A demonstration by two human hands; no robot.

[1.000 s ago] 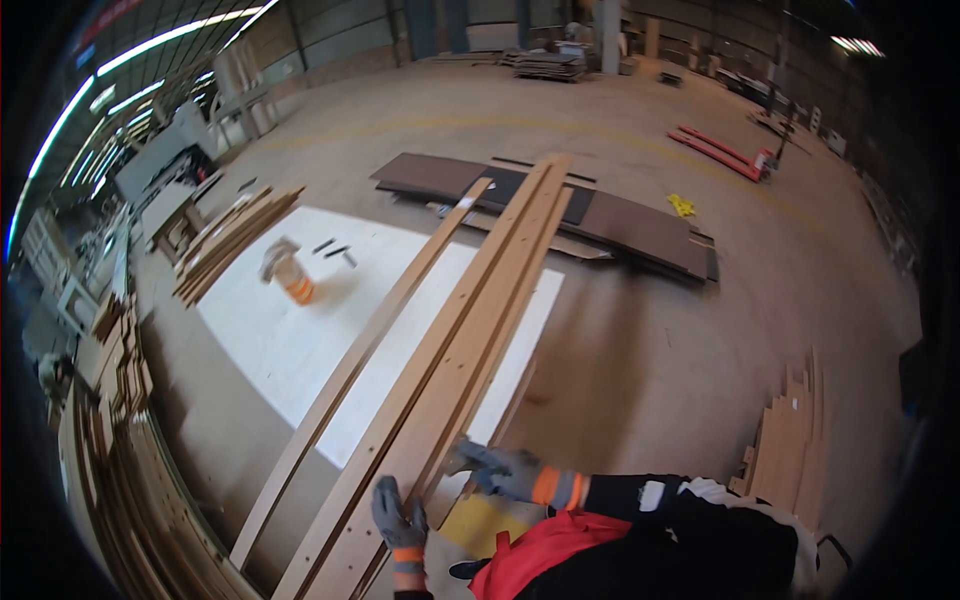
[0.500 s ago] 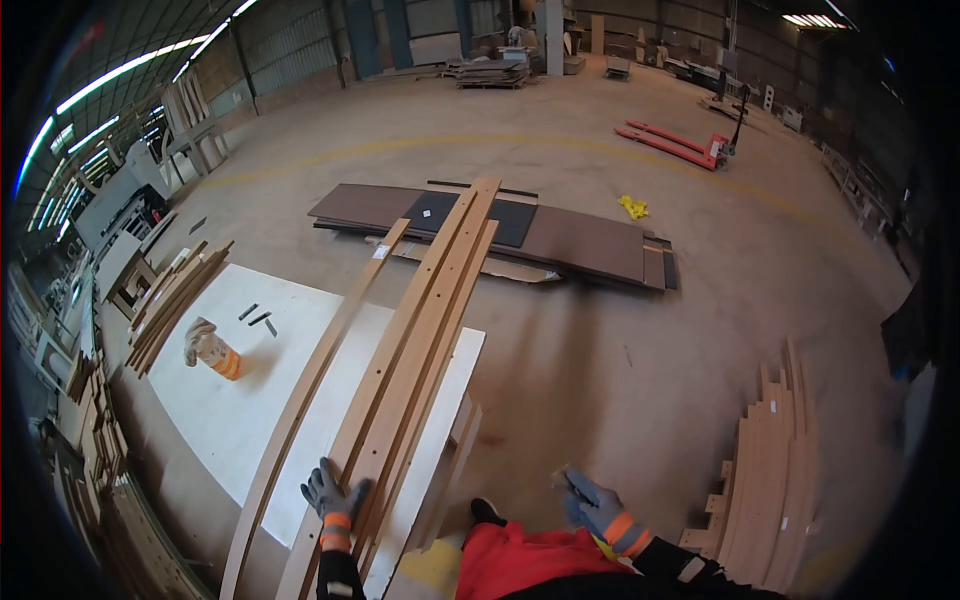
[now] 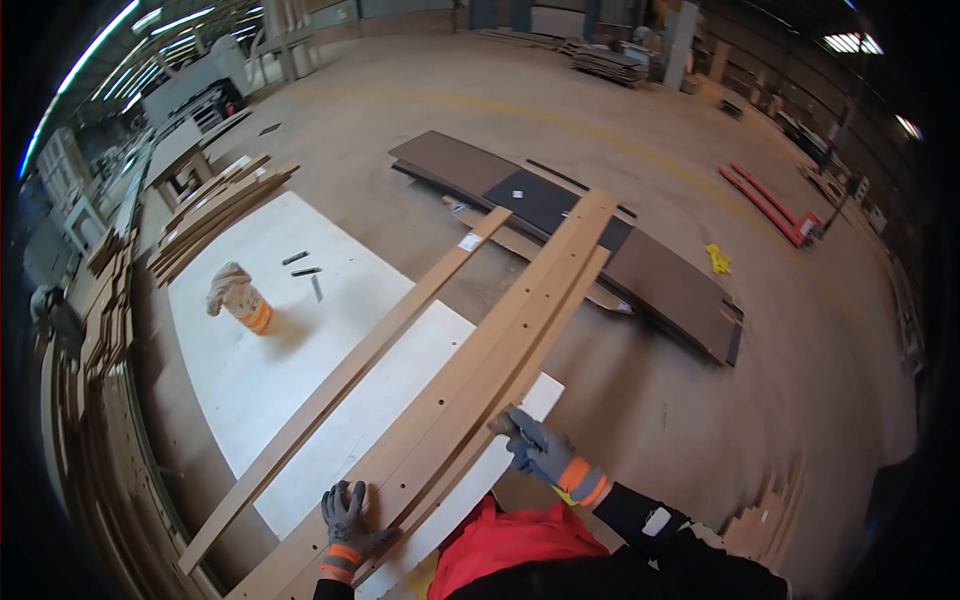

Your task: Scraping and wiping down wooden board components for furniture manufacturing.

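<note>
Long wooden boards (image 3: 470, 370) with drilled holes lie side by side, slanting across a white tabletop (image 3: 300, 350) and jutting past its far edge. My left hand (image 3: 347, 522), in a grey glove with an orange cuff, lies on them near their close end, fingers spread. At their right edge is my right hand (image 3: 545, 452), gloved alike, fingers closed; a small tan-grey thing shows at its fingertips, too unclear to name. A narrower board (image 3: 370, 350) with a white label lies apart to the left. Beyond it stands a whitish container (image 3: 250, 310) with an orange band and a crumpled cloth on top.
Small dark strips (image 3: 306, 272) lie on the tabletop. Past its far edge is a low stack of brown and black panels (image 3: 660, 285). Wood pieces (image 3: 215, 215) are piled at the left, more boards (image 3: 765, 520) at the lower right. A red pallet jack (image 3: 770, 205) stands far right.
My right hand has come from over the floor to the boards' right edge. The dark gap between the boards looks narrower. My left hand stays on them; the whole view has swung.
</note>
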